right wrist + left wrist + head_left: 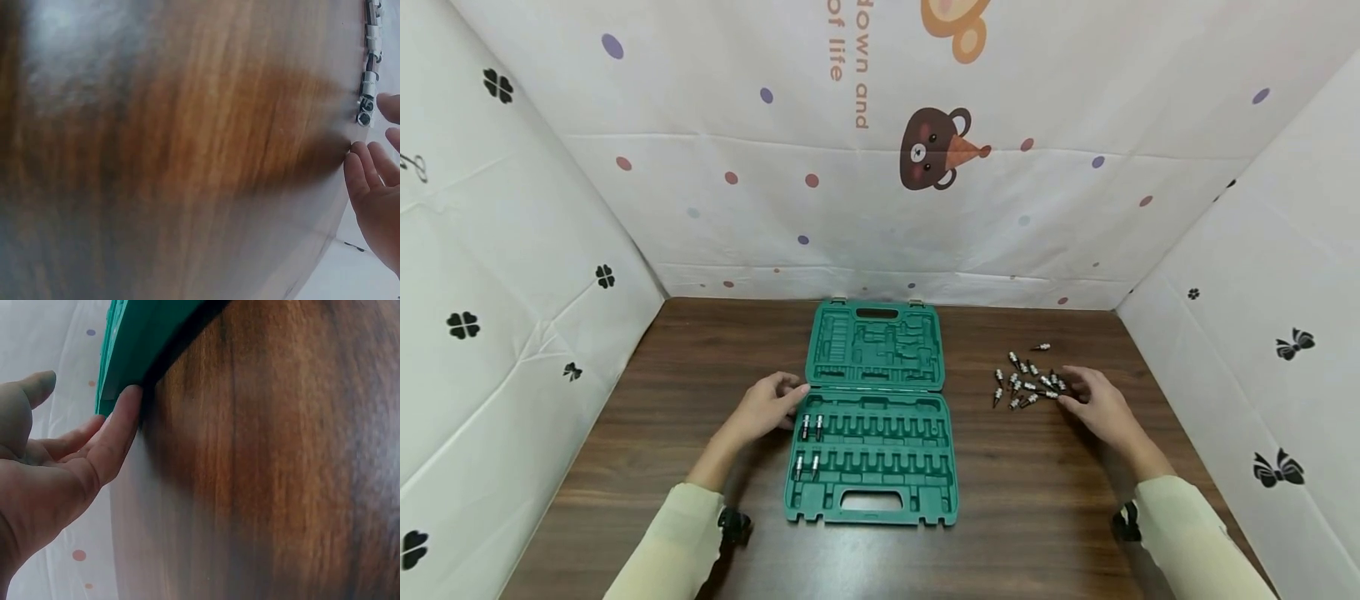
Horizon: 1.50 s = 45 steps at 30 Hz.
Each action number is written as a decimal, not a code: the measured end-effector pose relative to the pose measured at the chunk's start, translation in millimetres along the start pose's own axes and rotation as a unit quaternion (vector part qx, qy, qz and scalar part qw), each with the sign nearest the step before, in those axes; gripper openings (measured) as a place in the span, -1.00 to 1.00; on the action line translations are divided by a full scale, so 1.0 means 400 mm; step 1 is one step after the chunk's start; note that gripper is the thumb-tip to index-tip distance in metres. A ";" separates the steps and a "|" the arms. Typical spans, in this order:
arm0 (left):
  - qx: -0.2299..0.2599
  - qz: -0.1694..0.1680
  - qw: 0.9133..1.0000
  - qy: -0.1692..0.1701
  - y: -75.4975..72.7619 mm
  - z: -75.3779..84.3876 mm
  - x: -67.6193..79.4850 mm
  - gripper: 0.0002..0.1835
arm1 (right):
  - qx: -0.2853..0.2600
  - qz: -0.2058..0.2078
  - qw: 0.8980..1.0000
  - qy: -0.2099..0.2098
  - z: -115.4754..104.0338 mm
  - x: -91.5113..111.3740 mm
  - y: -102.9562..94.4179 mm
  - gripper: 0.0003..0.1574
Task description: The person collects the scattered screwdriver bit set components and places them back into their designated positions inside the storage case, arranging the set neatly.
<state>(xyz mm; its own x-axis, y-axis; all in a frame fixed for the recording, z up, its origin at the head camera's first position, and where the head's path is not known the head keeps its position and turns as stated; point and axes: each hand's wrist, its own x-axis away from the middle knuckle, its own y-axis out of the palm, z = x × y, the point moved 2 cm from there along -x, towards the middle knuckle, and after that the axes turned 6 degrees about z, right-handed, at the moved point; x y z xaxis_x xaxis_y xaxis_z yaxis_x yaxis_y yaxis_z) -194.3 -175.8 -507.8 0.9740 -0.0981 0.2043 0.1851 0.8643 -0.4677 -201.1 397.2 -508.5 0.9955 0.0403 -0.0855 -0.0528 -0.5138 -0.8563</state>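
Note:
A green plastic tool case point(872, 515) lies unfolded on the table, its lid point(875, 354) spread toward the back. Two bit sockets point(819, 427) stand in its upper row of slots and two more bit sockets point(816, 467) in the lower row, all at the left end. My left hand point(771, 404) touches the case's left side near the hinge; in the left wrist view its extended fingers point(119, 425) meet the green side wall. To the right, several loose bit sockets point(1015, 383), silver with dark tips, lie scattered. My right hand point(1097, 404) reaches their right edge, thumb and fingers apart.
The dark wooden table point(722, 333) is enclosed by printed white cloth at the back point(850, 217) and at both sides. One bit socket point(1041, 347) lies a little behind the rest of the pile. Dark straps point(734, 527) circle both wrists.

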 end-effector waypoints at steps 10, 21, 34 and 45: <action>0.010 0.003 1.000 -0.014 0.010 -0.003 0.004 -0.65 | 0.005 -0.001 1.000 0.007 0.017 -0.012 0.011 -0.40; 0.017 -0.005 1.000 -0.007 0.011 -0.004 -0.001 -0.72 | 0.012 0.019 1.000 0.008 0.009 -0.030 0.018 -0.49; 0.015 0.000 1.000 -0.011 0.012 -0.006 -0.003 -0.73 | 0.011 0.038 0.999 0.021 0.015 -0.035 0.024 -0.59; 0.020 0.003 1.000 -0.019 0.015 -0.007 -0.001 -0.73 | 0.014 0.054 0.998 0.022 0.024 -0.038 0.033 -0.66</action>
<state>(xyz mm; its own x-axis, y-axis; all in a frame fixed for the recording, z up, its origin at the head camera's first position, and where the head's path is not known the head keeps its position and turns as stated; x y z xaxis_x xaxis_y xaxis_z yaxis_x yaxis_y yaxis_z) -193.4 -171.9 -513.1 0.9692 -0.0742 0.2347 0.1727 0.8843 -0.4338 -217.6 398.1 -523.4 0.9863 -0.0520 -0.1565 -0.1619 -0.4884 -0.8575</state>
